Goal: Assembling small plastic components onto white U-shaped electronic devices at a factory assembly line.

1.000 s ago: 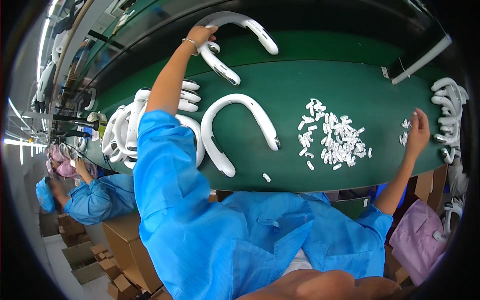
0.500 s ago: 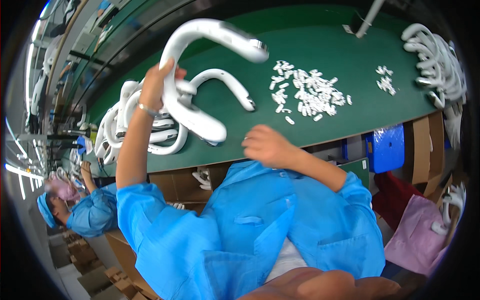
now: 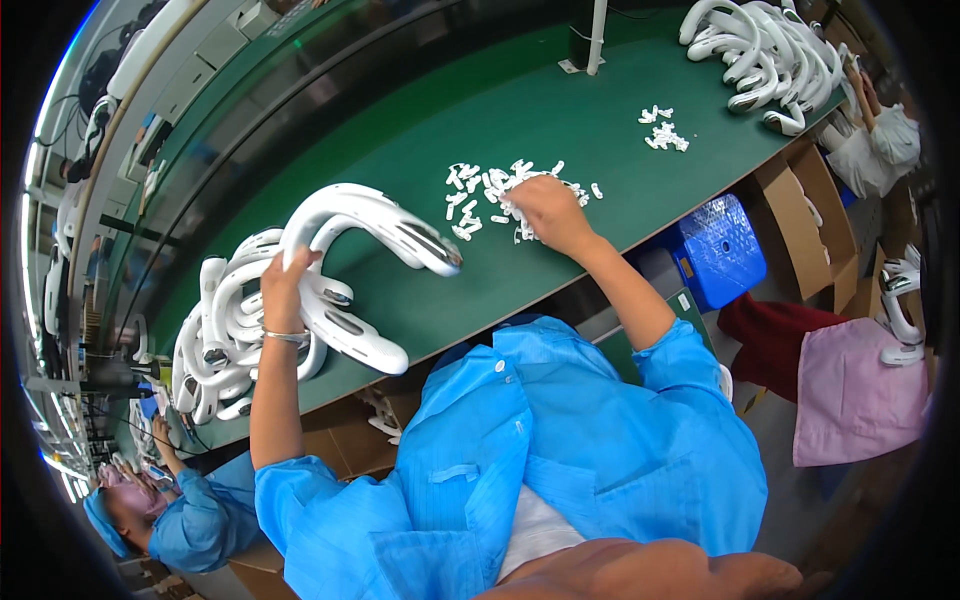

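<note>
My left hand (image 3: 286, 292) is closed around the bend of a white U-shaped neck fan (image 3: 345, 207). Its two arms point to the right, and dark grilles show on the tips. Beneath and left of it, more neck fans (image 3: 222, 345) lie heaped on the green table. My right hand (image 3: 550, 212) reaches down into a scattered pile of small white plastic parts (image 3: 515, 178), with its fingers bent together. Whatever sits between those fingertips is hidden.
A smaller cluster of white parts (image 3: 666, 138) lies farther right on the green table (image 3: 560, 115). Another heap of neck fans (image 3: 765, 55) fills the far right end. A blue stool (image 3: 722, 255) and cardboard boxes (image 3: 790, 235) stand below the edge. Two people sit nearby.
My right hand has moved from near my chest out to the pile of small parts. My left hand has lowered the neck fan, and the view has shifted to the right.
</note>
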Demonstrator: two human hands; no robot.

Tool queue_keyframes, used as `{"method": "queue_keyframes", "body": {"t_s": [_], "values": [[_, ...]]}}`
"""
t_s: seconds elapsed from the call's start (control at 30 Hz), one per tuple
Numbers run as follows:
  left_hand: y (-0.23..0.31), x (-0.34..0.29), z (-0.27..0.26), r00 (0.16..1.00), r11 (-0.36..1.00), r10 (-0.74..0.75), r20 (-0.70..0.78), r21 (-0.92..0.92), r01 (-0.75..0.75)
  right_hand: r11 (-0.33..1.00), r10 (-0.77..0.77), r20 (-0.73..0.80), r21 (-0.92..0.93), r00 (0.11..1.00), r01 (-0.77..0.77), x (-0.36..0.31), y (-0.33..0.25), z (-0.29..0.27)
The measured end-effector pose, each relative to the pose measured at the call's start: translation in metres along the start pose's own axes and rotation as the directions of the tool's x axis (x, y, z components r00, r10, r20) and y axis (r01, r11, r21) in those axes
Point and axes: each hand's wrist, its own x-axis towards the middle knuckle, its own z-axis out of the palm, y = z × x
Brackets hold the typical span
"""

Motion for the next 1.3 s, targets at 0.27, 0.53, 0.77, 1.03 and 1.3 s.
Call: {"method": "queue_keyframes", "body": {"t_s": [0.27,0.53,0.77,1.03,1.3], "values": [[0.073,0.022,0.099,0.883,0.788,0.01,0.468,-0.548,0.281,0.185,0.803,0.049,0.927,0.594,-0.325,0.026,-0.031,-0.046],[0.066,-0.007,0.203,0.731,0.619,0.106,0.674,-0.621,0.482,0.071,0.759,0.145,0.951,0.635,-0.302,0.014,-0.038,-0.058],[0.068,-0.022,0.228,0.747,0.689,0.207,0.632,-0.636,0.348,0.233,0.821,0.048,0.882,0.569,-0.41,0.02,-0.054,-0.082],[0.054,-0.023,0.241,0.615,0.504,0.103,0.782,-0.574,0.645,0.429,0.76,0.02,0.736,0.65,-0.525,0.012,-0.048,-0.07],[0.048,-0.026,0.246,0.673,0.561,0.15,0.724,-0.623,0.545,0.369,0.806,0.149,0.631,0.573,-0.683,0.006,-0.04,-0.059]]}}
